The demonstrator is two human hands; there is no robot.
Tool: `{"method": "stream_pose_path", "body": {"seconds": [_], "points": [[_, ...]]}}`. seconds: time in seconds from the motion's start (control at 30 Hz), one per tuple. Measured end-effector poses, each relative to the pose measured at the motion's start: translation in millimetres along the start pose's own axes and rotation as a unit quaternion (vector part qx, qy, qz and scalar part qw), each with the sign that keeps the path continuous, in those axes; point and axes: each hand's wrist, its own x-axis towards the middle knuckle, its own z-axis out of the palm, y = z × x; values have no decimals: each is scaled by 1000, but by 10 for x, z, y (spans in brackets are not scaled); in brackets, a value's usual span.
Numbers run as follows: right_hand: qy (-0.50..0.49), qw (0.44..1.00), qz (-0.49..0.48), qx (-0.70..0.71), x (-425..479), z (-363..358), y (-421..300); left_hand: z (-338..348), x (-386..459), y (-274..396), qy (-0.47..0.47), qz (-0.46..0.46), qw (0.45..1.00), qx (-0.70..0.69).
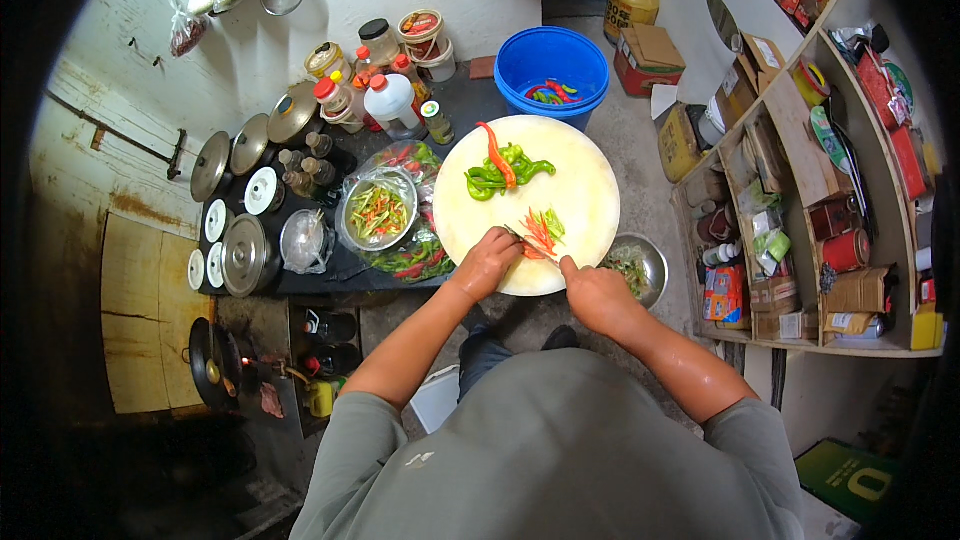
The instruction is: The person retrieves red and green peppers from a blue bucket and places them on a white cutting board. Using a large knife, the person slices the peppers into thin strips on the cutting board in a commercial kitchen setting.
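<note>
My right hand [596,296] grips the handle end of a knife [546,257], whose narrow blade slants across a round pale cutting board [465,229]. At the blade's far end, my left hand [489,264] has its fingers curled down over red pepper; how much pepper lies beneath them is hidden. Red pepper strips [537,226] lie just beyond the blade, beside a small pile of green pepper strips [555,223]. Toward the board's far side, a long red pepper [493,146] rests across several whole green peppers [525,169].
A blue bucket [517,94] with peppers inside stands beyond the board. Left of it, a bowl of cut pepper strips [379,214] sits among bagged peppers [409,262]. A metal bowl [660,270] is at lower right. Bottles [390,101] crowd the dark counter; wooden shelves [795,142] line the right.
</note>
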Motion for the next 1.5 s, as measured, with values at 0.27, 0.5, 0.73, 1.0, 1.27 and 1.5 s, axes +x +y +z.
{"method": "stream_pose_path", "body": {"seconds": [0.27,0.5,0.73,1.0,1.27,1.5], "points": [[21,997,31,63,267,216,99,37,-131,73,52,-26,998,32],[14,999,20,45,181,35,71,87,-205,100,116,-53,991,-29],[35,998,-51,-19,-46,12,74,86,-192,65,106,-37,992,-48],[32,998,-45,-18,41,75,57,80,-187,34,97,-34,992,-67],[12,1000,-23,2,259,67,117,131,-225,0,96,-36,993,-57],[-51,999,5,15,316,105,36,160,-224,-16,101,-28,993,-53]]}}
